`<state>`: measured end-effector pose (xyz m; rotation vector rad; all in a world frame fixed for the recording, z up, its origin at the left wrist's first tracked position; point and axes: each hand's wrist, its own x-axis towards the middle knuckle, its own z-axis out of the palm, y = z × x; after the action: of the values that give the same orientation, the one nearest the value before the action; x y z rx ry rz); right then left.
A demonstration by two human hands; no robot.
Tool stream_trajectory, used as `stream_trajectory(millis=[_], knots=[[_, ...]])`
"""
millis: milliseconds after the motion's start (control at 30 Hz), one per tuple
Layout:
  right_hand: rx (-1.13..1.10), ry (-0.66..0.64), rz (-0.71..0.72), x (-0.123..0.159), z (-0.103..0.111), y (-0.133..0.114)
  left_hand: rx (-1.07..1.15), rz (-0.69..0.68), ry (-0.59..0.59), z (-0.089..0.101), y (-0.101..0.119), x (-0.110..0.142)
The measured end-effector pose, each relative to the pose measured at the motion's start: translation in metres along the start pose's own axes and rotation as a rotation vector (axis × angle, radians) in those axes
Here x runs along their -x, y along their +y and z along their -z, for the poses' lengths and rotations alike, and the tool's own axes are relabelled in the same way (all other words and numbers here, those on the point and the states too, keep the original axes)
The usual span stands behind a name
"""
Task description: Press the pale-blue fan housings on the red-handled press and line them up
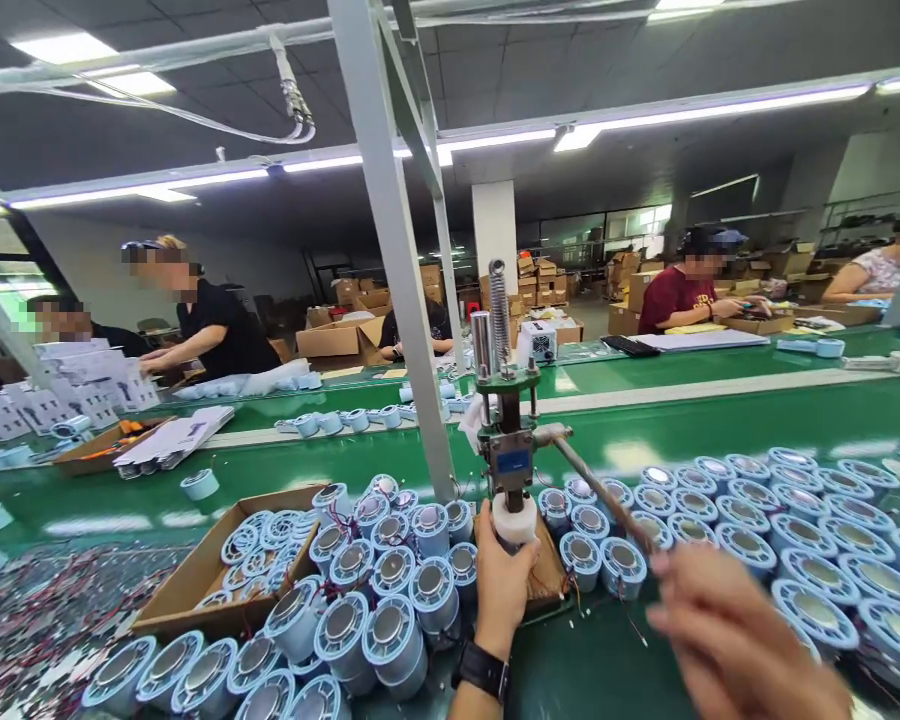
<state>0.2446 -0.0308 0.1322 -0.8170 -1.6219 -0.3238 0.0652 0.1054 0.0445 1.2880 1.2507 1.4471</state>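
A hand-operated lever press (pixel 511 455) stands on the green bench in front of me. Its white round press head (pixel 514 517) is low, right above my left hand (pixel 504 580). The fingers of that hand curl around a piece under the head; a dark edge shows, but the hand hides most of it. My right hand (pixel 727 610), smeared by motion, closes around the end of the metal lever (pixel 604 490), which slopes down to the right. Blue round housings with silver discs (pixel 391 625) and thin red and black wires crowd both sides of the press.
A cardboard box (pixel 187 610) of blue rings (pixel 270 540) lies left, beside a heap of wired parts (pixel 37 610). More housings (pixel 817 610) fill the right. A white post (pixel 397 230) rises behind the press. Several people sit or stand across the conveyor (pixel 645 400).
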Motion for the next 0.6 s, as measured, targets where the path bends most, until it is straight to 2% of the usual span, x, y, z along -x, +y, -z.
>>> stream_trajectory(millis=[100, 167, 233, 300, 367, 433, 533, 600], knots=[[-0.087, -0.002, 0.052, -0.119, -0.007, 0.022, 0.013, 0.003, 0.011, -0.004, 0.000, -0.005], [-0.130, 0.021, -0.007, -0.197, -0.025, 0.046, 0.013, 0.000, 0.002, -0.006, 0.001, -0.007], [-0.114, -0.018, -0.063, -0.249, -0.051, 0.072, -0.001, -0.012, -0.005, -0.005, 0.002, -0.007], [-0.072, -0.048, -0.095, -0.273, -0.077, 0.093, -0.031, -0.024, -0.006, -0.004, 0.003, -0.008], [-0.042, -0.036, -0.102, -0.279, -0.097, 0.106, -0.066, -0.029, -0.004, -0.003, 0.003, -0.009], [-0.026, -0.029, -0.101, -0.280, -0.108, 0.112, -0.098, -0.028, 0.001, -0.003, 0.004, -0.010], [-0.014, -0.082, -0.092, -0.285, -0.107, 0.114, -0.127, -0.035, 0.022, -0.008, 0.009, -0.013], [-0.017, -0.127, -0.076, -0.282, -0.094, 0.114, -0.143, -0.036, 0.031, -0.011, 0.015, -0.014]])
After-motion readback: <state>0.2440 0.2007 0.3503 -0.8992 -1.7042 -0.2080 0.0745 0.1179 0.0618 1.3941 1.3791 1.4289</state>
